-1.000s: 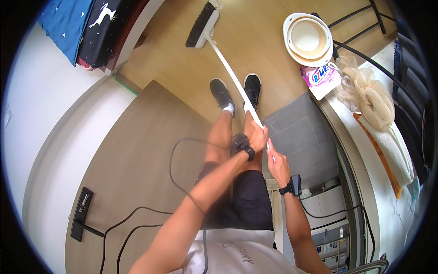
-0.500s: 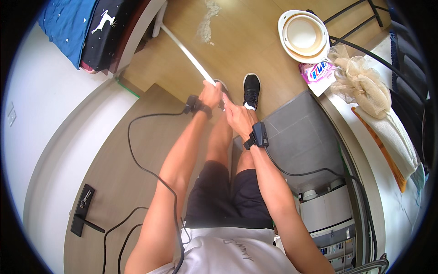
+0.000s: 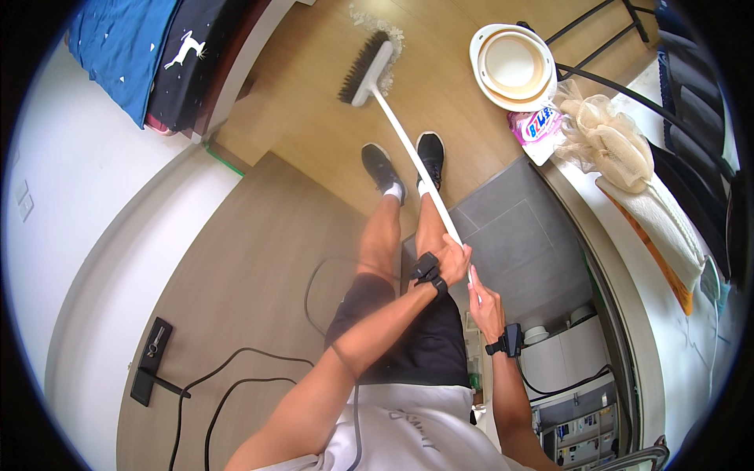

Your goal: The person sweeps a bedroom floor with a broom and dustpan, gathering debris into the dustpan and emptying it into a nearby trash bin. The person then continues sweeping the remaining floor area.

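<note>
Both my hands grip the white handle of a broom (image 3: 408, 149). My left hand (image 3: 453, 261) wraps round the handle, above my right hand (image 3: 488, 311), which closes on it nearer its end. At the far end the broom's head (image 3: 366, 71), with dark bristles, lies on the wooden floor. White flaky debris (image 3: 390, 45) is scattered along the far side of the bristles. My shoes (image 3: 430, 160) stand on the floor to the near right of the broom head. A strapped device with a cable is on each wrist.
At the right, a white and beige folding basin (image 3: 514, 67) sits beside a pink and white packet (image 3: 537, 130) and a beige mesh bundle (image 3: 613, 141). Black metal bars (image 3: 601, 43) reach in behind. Blue fabric (image 3: 118, 55) hangs at the far left. Grey tiles (image 3: 503, 228) lie right of my legs.
Both hands have drawn the broom back toward me and to the right. The broom head has come into view beside the debris. My left foot shows more fully.
</note>
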A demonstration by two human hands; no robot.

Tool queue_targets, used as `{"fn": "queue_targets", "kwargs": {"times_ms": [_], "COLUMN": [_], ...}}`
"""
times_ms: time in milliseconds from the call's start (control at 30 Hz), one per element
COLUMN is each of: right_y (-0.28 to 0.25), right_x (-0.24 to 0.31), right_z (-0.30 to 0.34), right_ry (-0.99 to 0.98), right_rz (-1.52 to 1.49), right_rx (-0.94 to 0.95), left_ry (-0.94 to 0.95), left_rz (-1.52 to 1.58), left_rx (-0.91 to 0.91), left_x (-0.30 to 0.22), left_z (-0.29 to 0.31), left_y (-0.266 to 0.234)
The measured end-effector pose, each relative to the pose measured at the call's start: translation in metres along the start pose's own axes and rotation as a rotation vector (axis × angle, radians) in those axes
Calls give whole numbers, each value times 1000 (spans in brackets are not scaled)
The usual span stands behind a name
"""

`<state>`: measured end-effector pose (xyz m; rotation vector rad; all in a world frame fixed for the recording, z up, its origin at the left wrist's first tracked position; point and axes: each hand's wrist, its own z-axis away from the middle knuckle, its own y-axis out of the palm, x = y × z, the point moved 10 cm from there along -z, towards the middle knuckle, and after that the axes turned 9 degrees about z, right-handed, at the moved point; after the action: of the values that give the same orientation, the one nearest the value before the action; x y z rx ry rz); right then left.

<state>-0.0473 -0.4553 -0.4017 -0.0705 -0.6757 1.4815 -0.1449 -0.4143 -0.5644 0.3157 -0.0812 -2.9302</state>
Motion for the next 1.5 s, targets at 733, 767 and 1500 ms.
{"fn": "queue_targets", "kwargs": {"times_ms": [733,767,1500], "right_y": [9,7,-63], "right_x": [65,51,124], "right_z": [-59,-44,-190], "right_ry": [56,99,-61], "right_rz": [-73,-86,-131], "right_rx": [-128,-89,-207], "left_ry": [62,105,328], "left_rz": [-301,-243,-379], "left_rx": [-152,-144,-344], "left_x": [-70,-71,-239], "left_z": [-22,-9,-96], "left_y": [-123,-105,-219]}}
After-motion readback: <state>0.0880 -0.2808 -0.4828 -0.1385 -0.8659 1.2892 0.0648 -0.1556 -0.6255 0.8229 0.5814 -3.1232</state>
